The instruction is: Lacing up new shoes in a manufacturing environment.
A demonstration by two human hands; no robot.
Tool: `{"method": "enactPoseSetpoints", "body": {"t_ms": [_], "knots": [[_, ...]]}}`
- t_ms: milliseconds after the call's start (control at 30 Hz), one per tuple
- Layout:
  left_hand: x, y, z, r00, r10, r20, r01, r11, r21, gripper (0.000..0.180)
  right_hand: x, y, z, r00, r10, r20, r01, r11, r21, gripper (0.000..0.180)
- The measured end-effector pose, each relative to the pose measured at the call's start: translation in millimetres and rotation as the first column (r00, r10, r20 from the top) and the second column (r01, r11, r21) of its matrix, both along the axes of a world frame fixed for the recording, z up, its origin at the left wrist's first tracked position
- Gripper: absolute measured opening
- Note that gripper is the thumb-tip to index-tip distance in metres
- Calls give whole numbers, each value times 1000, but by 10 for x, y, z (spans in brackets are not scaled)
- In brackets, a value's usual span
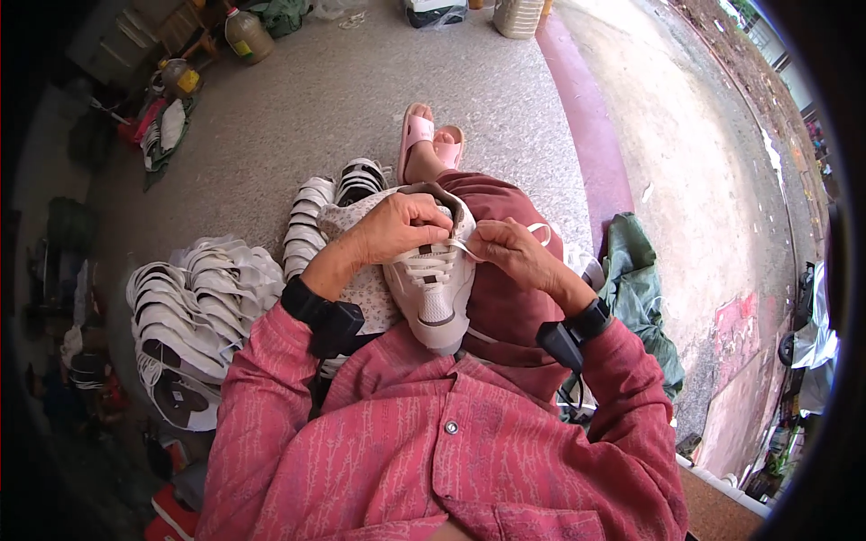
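A white sneaker (442,302) rests on my lap, its toe pointing toward my body and its opening away from me. White shoelace (426,268) crosses its tongue in several rows. At the upper eyelets on the left, my left hand (403,225) is closed in a pinch, with lace at its fingertips. My right hand (516,252) pinches the lace on the right side of the shoe, and a loop of it rises above the knuckles. The fingertips partly hide the top eyelets.
Stacked white shoe uppers (194,302) lie to my left, with another stack (307,225) beside my knee. Green cloth (636,293) is heaped at my right. Farther off stand a jug (248,36) and a pale container (518,16). My feet wear pink slides (417,133).
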State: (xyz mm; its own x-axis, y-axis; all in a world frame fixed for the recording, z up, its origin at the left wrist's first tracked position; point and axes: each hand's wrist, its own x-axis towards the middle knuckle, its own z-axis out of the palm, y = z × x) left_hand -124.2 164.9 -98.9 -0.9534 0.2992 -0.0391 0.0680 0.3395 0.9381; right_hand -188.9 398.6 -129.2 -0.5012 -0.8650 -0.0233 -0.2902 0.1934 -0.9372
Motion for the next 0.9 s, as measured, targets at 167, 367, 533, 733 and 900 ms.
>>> {"method": "enactPoseSetpoints", "body": {"t_ms": [167, 367, 533, 733, 900], "knots": [[-66, 22, -42, 986, -53, -155, 42, 996, -75, 10, -24, -19, 87, 972, -47, 229, 53, 998, -21, 20], [20, -1, -16, 991, -40, -130, 37, 999, -23, 11, -28, -130, 133, 886, 118, -449, -76, 991, 111, 16], [51, 29, -15, 999, -9, 53, 2, 993, 119, 11, -225, -115, 231, 950, -74, -302, 37, 991, -126, 36], [5, 54, -53, 998, -20, 53, 14, 993, 117, 13, -483, -190, 66, 904, 149, -400, -246, 948, -203, 47], [-12, 66, -9, 998, -2, 64, -1, 999, 48, 12, -420, -188, 94, 973, 121, -199, -150, 979, -138, 39]]}}
